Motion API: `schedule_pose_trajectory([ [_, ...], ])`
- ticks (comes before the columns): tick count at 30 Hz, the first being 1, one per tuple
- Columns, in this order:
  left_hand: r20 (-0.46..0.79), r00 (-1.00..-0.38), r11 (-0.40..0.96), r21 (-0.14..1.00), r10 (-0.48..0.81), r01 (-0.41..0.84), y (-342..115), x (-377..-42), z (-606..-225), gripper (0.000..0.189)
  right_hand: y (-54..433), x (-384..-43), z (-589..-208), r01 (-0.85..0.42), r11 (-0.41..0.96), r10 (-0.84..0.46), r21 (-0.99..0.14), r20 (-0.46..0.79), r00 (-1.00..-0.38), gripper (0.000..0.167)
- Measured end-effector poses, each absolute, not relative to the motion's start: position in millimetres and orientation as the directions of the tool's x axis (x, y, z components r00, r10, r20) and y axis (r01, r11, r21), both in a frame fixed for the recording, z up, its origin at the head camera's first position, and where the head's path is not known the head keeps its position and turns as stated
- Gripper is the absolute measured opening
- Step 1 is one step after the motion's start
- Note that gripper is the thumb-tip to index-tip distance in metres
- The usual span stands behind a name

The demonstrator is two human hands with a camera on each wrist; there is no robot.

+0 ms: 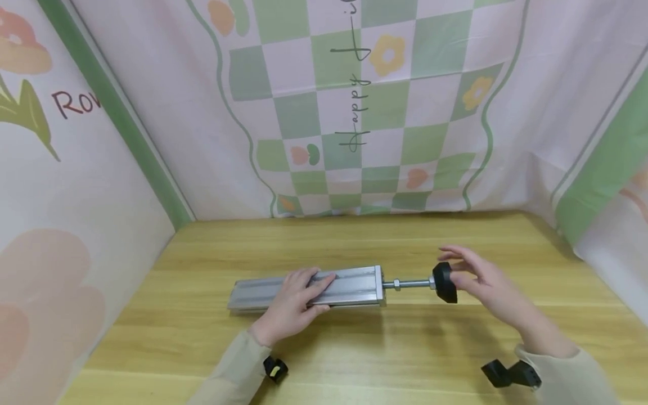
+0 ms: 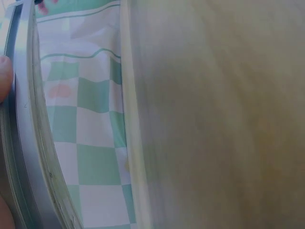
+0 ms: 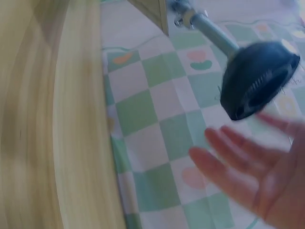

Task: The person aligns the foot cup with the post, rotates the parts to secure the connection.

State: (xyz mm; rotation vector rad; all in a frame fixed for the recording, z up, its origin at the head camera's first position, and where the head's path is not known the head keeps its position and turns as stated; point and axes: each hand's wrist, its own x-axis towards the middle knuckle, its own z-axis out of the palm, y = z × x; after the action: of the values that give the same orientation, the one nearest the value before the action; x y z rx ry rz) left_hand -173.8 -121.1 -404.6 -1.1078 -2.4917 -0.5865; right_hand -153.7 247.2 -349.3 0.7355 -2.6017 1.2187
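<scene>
A silver aluminium profile bar (image 1: 351,284) lies crosswise in front of me, raised above the table. My left hand (image 1: 296,301) holds it near the middle, fingers over the top and thumb along the near side. From its right end cap sticks a threaded rod (image 1: 415,284) with nuts, ending in a black round foot (image 1: 445,283). Beside the foot, my right hand (image 1: 486,284) has its fingers spread and loosely bent. In the right wrist view, the foot (image 3: 255,78) hangs above the fingers; whether one fingertip touches it I cannot tell.
A wooden table (image 1: 202,349) extends beneath both hands. A green-and-white checked curtain (image 1: 364,124) hangs behind its far edge, with printed cloth walls (image 1: 126,225) at the sides. Black wrist mounts (image 1: 511,374) sit at both cuffs.
</scene>
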Motion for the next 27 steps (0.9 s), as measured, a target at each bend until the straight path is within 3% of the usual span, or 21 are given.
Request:
schedule_pose_trajectory([
  [3,0.462,-0.638,0.612,0.229,0.616,0.757,-120.8,-173.3,-403.4,0.059,251.7,-152.8,-352.0,-0.678,0.477,-0.463,-0.559,0.495,-0.735,0.074],
  [5,0.458,-0.643,0.613,0.237,0.614,0.754,-120.8,-172.7,-402.8,0.059,253.7,-152.9,-353.1,-0.751,0.416,-0.515,-0.513,0.547,-0.660,0.087],
  [9,0.453,-0.651,0.613,0.253,0.609,0.749,-120.8,-171.8,-402.6,0.059,255.2,-153.1,-355.2,-0.807,0.323,-0.556,-0.493,0.591,-0.584,0.085],
  [18,0.444,-0.656,0.611,0.264,0.610,0.747,-120.5,-171.6,-403.5,0.059,253.9,-151.6,-358.0,-0.795,0.347,-0.509,-0.498,0.612,-0.605,0.081],
  [27,0.443,-0.656,0.611,0.264,0.610,0.746,-119.9,-171.3,-401.9,0.059,249.2,-148.6,-355.2,-0.680,0.425,-0.398,-0.598,0.551,-0.733,0.069],
])
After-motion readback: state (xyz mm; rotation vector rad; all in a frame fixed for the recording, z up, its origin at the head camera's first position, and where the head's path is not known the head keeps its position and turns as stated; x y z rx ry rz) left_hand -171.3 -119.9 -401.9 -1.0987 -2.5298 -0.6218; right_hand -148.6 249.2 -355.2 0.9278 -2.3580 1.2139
